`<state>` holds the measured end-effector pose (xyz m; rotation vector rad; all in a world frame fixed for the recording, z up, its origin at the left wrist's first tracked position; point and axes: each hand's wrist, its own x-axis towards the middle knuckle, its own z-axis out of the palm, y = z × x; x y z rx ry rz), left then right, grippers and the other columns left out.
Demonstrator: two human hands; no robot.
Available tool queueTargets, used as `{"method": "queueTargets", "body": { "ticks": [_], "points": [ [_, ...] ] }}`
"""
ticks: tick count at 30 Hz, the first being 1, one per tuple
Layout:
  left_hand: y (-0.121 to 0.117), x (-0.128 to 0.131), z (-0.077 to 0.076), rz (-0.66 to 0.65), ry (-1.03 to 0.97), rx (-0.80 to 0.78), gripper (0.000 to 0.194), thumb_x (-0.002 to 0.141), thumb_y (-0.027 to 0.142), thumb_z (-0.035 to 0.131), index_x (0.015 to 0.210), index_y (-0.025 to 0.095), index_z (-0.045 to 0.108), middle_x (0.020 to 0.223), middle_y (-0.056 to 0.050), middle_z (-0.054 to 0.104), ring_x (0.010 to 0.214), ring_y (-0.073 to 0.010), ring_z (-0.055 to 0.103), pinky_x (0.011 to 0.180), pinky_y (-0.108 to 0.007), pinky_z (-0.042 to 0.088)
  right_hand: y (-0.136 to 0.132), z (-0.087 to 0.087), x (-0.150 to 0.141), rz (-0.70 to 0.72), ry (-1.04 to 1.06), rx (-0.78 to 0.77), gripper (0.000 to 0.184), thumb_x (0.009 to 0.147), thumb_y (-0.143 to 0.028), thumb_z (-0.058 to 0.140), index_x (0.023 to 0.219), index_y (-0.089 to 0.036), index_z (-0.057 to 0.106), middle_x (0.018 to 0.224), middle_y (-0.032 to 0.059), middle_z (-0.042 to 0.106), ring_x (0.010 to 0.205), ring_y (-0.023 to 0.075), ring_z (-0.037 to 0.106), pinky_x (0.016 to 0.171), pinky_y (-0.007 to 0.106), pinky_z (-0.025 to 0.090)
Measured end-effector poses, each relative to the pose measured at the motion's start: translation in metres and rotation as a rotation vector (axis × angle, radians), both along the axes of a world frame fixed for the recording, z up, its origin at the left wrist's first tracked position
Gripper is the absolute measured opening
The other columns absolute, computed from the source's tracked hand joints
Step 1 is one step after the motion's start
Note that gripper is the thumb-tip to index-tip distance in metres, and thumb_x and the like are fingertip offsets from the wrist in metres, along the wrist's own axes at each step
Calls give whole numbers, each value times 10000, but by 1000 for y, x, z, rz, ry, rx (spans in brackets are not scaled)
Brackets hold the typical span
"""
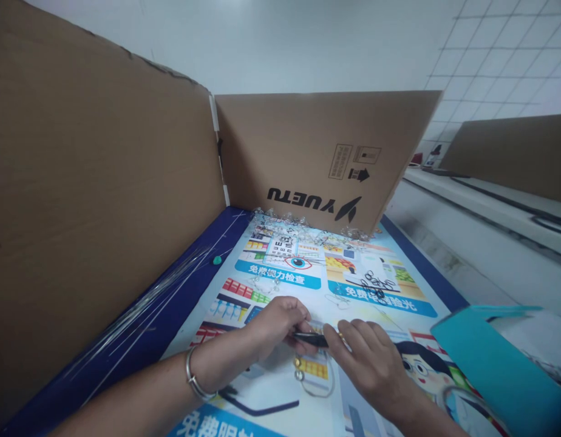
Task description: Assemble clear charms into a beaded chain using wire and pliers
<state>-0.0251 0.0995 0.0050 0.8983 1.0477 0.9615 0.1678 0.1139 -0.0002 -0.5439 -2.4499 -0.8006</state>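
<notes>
Between my hands is a dark, slender tool point(311, 340), its exact kind unclear. My right hand point(371, 358) is closed on its right end, the thumb along it. My left hand point(280, 325), with a silver bangle on the wrist, is closed in a pinch at the tool's left end; what its fingertips hold is hidden. Just below the hands shows a thin wire loop point(321, 396) with a gold bead point(297, 362) and a clear bead point(299, 376). Whether the loop hangs or lies on the printed sheet point(308, 303) I cannot tell.
Cardboard panels stand on the left point(102, 182) and at the back point(280, 145). Clear wire pieces point(285, 220) line the back panel. Black loops point(376, 285) lie right of centre, straight wires point(157, 297) at left, a green lump point(217, 260) nearby. A turquoise box point(494, 364) stands right.
</notes>
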Motion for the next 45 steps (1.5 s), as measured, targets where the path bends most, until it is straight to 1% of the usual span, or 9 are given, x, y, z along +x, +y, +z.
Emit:
{"method": "queueTargets", "body": {
  "ticks": [8, 13, 20, 27, 32, 37, 41, 44, 45],
  "points": [
    [2, -1, 2, 30, 35, 62, 290, 696, 430, 551, 722, 146, 494, 600, 7, 553, 476, -137, 574, 479, -269, 450, -1, 0, -3, -34, -10, -57, 189, 817, -156, 469, 965, -163, 586, 770, 71, 571, 732, 188, 511, 662, 347, 364],
    [5, -3, 2, 15, 93, 127, 263, 722, 418, 507, 733, 156, 487, 617, -26, 612, 505, -135, 569, 477, -251, 434, -4, 1, -5, -50, 10, -60, 189, 823, -134, 443, 934, -153, 595, 718, 66, 551, 688, 172, 492, 634, 326, 359],
    [1, -4, 9, 5, 155, 239, 227, 768, 385, 458, 706, 167, 463, 612, -21, 614, 523, -120, 551, 493, -227, 418, -5, -1, -7, -66, 33, -124, 168, 848, -198, 450, 931, -142, 584, 678, 46, 531, 663, 158, 502, 602, 291, 356],
    [-2, -4, 14, 8, 287, 324, 211, 813, 340, 398, 701, 172, 459, 659, -25, 618, 556, -110, 541, 528, -218, 409, -7, -4, -10, -95, 64, -198, 239, 894, -277, 378, 872, -153, 580, 638, 36, 547, 597, 136, 518, 517, 254, 332],
    [-3, -6, 11, -2, 403, 405, 201, 835, 307, 359, 717, 181, 462, 687, -23, 626, 561, -110, 532, 543, -221, 404, -6, -9, -9, -108, 40, -348, 282, 900, -324, 357, 822, -178, 585, 620, 23, 569, 581, 137, 550, 490, 242, 338],
    [-3, -7, 10, -43, 534, 462, 199, 837, 280, 342, 714, 188, 468, 695, -14, 634, 593, -115, 545, 577, -223, 405, -4, -11, -11, -135, 104, -511, 332, 889, -404, 351, 801, -192, 592, 612, 18, 586, 560, 125, 568, 499, 215, 375],
    [2, -19, 22, -101, 597, 495, 187, 822, 270, 359, 742, 184, 504, 707, -15, 641, 670, -129, 586, 624, -222, 418, -1, -16, -12, -144, 165, -611, 270, 869, -394, 396, 860, -212, 596, 698, 25, 604, 634, 136, 579, 544, 217, 420],
    [12, -40, 33, -129, 690, 497, 196, 798, 262, 383, 717, 173, 538, 707, -17, 641, 660, -130, 592, 610, -210, 418, 4, -23, -11, -127, 259, -658, 228, 848, -372, 438, 910, -212, 587, 778, 36, 612, 722, 148, 581, 627, 241, 456],
    [16, -48, 34, -169, 734, 497, 203, 784, 257, 399, 684, 168, 552, 698, -14, 638, 643, -126, 585, 593, -201, 413, 5, -25, -11, -124, 291, -669, 220, 843, -367, 446, 907, -211, 587, 790, 37, 613, 734, 149, 582, 643, 245, 461]
  ]
}}
